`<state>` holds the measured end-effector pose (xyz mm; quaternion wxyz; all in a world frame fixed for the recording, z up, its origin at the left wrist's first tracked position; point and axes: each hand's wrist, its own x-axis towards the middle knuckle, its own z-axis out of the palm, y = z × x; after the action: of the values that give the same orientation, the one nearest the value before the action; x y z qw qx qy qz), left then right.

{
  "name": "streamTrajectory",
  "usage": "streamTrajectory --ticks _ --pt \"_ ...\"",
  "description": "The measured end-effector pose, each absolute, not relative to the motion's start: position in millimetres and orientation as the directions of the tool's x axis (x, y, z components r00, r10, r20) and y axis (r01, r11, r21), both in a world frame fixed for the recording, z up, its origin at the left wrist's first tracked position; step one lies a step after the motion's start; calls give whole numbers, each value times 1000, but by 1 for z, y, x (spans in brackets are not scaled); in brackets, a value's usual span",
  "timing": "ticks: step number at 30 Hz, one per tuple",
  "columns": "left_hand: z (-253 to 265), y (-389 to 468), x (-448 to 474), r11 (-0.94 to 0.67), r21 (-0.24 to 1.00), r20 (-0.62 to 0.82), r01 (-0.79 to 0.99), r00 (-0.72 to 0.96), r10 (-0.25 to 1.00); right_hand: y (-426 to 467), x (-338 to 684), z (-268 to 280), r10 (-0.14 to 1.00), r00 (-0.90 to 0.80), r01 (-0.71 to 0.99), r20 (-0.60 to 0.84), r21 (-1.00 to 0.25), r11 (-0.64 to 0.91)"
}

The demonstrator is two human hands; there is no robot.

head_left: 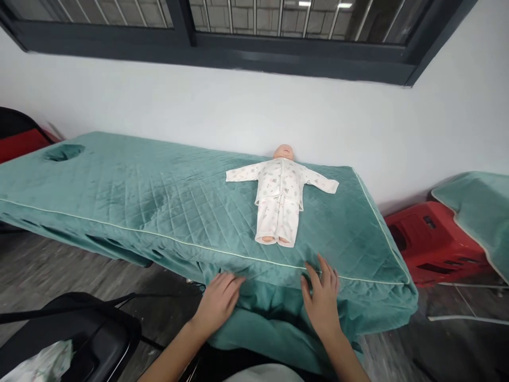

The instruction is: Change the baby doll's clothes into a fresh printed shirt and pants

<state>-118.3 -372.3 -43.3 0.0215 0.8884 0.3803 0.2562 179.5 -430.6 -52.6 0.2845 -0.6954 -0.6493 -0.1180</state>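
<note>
A baby doll [281, 185] lies on its back on the green quilted bed cover [191, 212], its head toward the wall and its feet toward me. White printed pajamas dress it, with both sleeves stretched out sideways. At the front edge of the bed, my left hand [220, 298] rests with fingers extended and nothing held. My right hand [323, 297] is at the same edge, below and right of the doll's feet, its fingers spread and touching the cover. Neither hand touches the doll.
A black chair [75, 334] with a patterned white cloth [43, 363] on it stands at lower left. To the right is a red plastic stool [437, 239] beside another green cover [481, 204]. A white wall and dark-framed window [222, 50] border the far side.
</note>
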Motion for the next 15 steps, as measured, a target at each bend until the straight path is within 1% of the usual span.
streamTrajectory --ticks 3,8,10,12,14,15 --pt "-47 -392 -153 -685 226 365 692 592 719 -462 184 -63 860 128 966 494 -258 4" --pt "-74 -457 -184 -631 330 217 702 594 775 -514 186 -87 853 211 952 478 -297 -69" --pt "-85 -482 -196 -543 376 135 751 535 834 -532 184 -98 845 241 941 478 -328 -83" --pt "-91 -496 -216 -417 430 30 801 449 893 -545 179 -108 866 211 933 453 -358 -40" --pt "-92 -496 -244 -279 462 -59 842 343 938 -551 173 -112 902 87 925 423 -371 85" --pt "-90 -492 -261 -207 459 -72 864 269 961 -551 169 -111 912 -1 913 411 -371 168"
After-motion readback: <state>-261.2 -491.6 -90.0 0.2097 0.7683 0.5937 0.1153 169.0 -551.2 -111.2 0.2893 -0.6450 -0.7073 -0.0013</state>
